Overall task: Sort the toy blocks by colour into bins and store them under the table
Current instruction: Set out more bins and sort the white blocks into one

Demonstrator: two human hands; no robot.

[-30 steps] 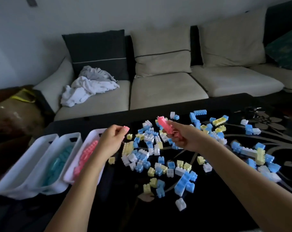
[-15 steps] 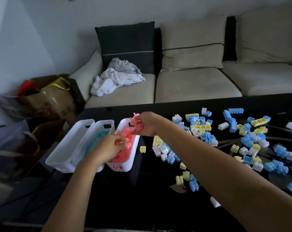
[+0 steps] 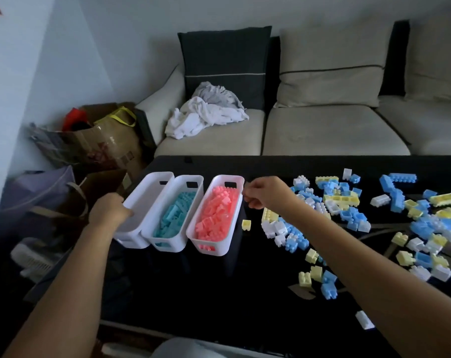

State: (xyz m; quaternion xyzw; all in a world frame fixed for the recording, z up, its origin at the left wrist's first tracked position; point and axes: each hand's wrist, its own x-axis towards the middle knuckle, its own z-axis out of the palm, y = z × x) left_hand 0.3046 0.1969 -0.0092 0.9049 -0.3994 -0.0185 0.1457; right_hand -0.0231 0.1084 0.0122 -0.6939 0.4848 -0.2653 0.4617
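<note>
Head view. Three long white plastic bins stand side by side at the left end of a glossy black table (image 3: 219, 293), their long walls touching. The leftmost white plastic bin (image 3: 146, 202) overhangs the table's edge. The middle white plastic bin (image 3: 186, 178) holds turquoise toy blocks (image 3: 172, 218), and the right white plastic bin (image 3: 211, 250) holds pink toy blocks (image 3: 216, 213).

The left hand (image 3: 110, 213) grips the outer long rim of the leftmost bin, fingers curled around it. The right hand (image 3: 265, 195) sits at the far right corner of the bin of pink blocks, fingers curled against the rim. Whether it pinches the rim or holds anything cannot be told.

A small pale yellow block (image 3: 246, 224) lies just beside that bin. Loose blue, yellow and white blocks (image 3: 348, 210) are scattered over the right half of the table.

Behind the table stands a beige sofa (image 3: 335, 130) with crumpled white cloth (image 3: 206, 117) on its seat.
</note>
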